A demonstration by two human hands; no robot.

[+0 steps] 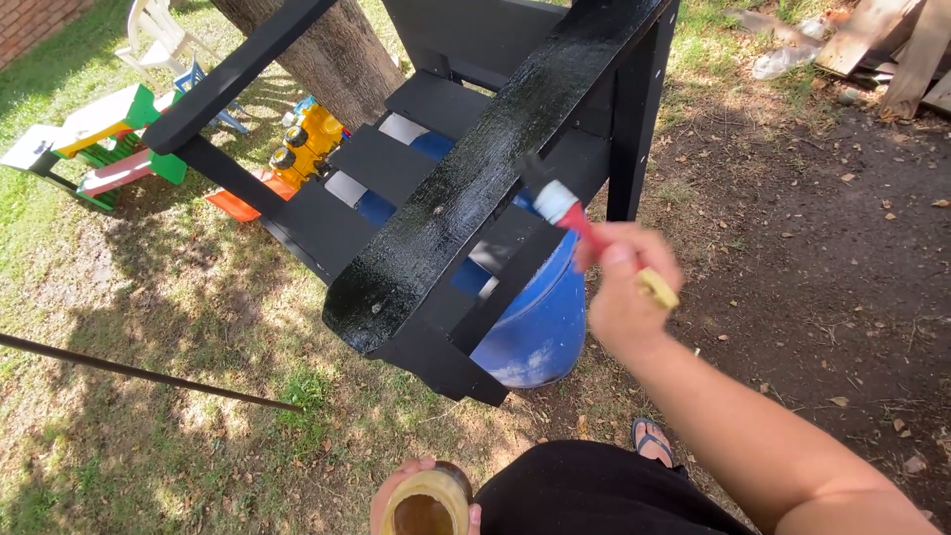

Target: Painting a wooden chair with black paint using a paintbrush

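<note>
Outdoors, on grass and dirt beside a tree trunk [327,50]:
Location: black wooden frame [475,188] tipped over a blue barrel [540,327]; top plank wet and glossy w/ fresh black coat.
Right hand [624,297]: fingers closed round the red handle of a paintbrush [570,213]; bristle end touching the plank's right edge, approx. mid-length. Image blurred here, exact finger placement not readable.
Left hand [421,495]: at bottom of view, fingers wrapped round an open jar [426,503] w/ brownish contents; held upright, near the body, well apart from the frame.
Brush handling (est.): light, stiff handle, soft bristles; loaded tip likely drips. Best grip = mid-handle, clear of the white band behind the bristles.
Jar handling (est.): rigid, prob. slippery if smeared; open top, so keep level. Grip round the wall, below the rim.
Frame (est.): heavy, stiff; wet faces not to be touched.
Surroundings: plastic toys [307,144] and white chair [158,35] beyond the frame; thin dark rod [149,374] across the grass at left; sandalled foot [654,441] below the right arm.
</note>
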